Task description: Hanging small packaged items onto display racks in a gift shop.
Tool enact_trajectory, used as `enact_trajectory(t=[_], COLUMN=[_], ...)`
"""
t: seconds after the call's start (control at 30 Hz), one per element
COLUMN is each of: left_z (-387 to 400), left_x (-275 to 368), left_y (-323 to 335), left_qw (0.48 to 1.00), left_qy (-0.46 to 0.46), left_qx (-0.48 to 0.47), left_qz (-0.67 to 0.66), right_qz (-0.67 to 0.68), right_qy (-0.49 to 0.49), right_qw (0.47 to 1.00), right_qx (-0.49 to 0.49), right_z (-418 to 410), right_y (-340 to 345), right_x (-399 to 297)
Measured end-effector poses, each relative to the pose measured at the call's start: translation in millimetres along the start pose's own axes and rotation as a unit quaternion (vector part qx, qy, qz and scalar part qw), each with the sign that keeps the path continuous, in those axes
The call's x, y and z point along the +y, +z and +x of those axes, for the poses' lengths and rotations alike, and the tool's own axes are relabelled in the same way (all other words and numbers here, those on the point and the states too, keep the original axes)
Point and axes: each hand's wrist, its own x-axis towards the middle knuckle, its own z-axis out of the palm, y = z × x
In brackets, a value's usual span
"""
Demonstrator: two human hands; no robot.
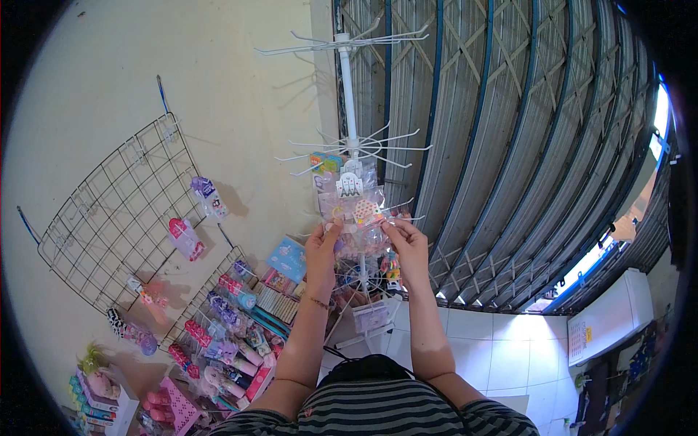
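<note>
Both my hands reach forward to a white wire display stand hung with small clear plastic packets. Fingers and thumb of my left hand pinch the left side of a clear packet near a small yellow item. On its right side, my right hand pinches the edge of a packet beside a patterned card with red and orange marks. Just above hangs a white card printed with dark figures. It is unclear whether both hands grip one packet or two. The stand's upper two tiers of hooks carry little or nothing.
A black wire grid with a few packets hangs on the left wall. Below it, packed accessories and boxes crowd a display. A folding metal shutter runs behind and right; a white chest-like appliance stands on the tiled floor.
</note>
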Motion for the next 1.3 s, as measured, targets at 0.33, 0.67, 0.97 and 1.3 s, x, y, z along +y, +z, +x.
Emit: enact_trajectory(t=[0.33,0.67,0.97,1.3], left_z=[46.5,61.3,60.8,-1.6], left_x=[-23.2,-41.1,-58.0,-47.4], left_y=[3.5,-4.2,-20.3,-42.3], left_qw=[0.999,0.994,0.991,0.97], left_qy=[0.042,0.07,0.118,0.159], left_qx=[-0.009,-0.003,0.014,0.154], left_qz=[0.019,0.086,0.06,0.102], right_qz=[-0.067,-0.284,-0.138,0.01], right_qy=[-0.077,-0.236,-0.135,-0.004], right_qw=[0.995,0.924,0.981,0.997], right_qx=[0.022,0.102,0.022,-0.081], right_z=[50.2,64.9,43.1,14.4], right_y=[0.4,-7.0,9.9,20.8], right_x=[40.4,50.3,41.0,74.6])
